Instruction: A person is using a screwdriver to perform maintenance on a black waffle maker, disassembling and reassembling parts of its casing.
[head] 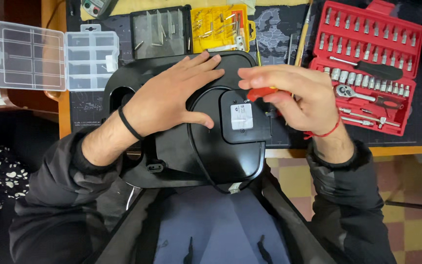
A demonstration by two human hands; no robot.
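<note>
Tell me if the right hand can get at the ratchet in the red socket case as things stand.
Probably yes: the ratchet lies uncovered in the open case, just beside the right hand. But that hand already holds a red-handled tool.

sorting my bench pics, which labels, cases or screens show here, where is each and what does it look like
Sticker label: on the black appliance's underside panel, near the right hand; white rectangle.
Socket case: right on the desk; open, red.
Bit case: top centre; yellow.
Organiser boxes: top left; clear plastic.
</note>
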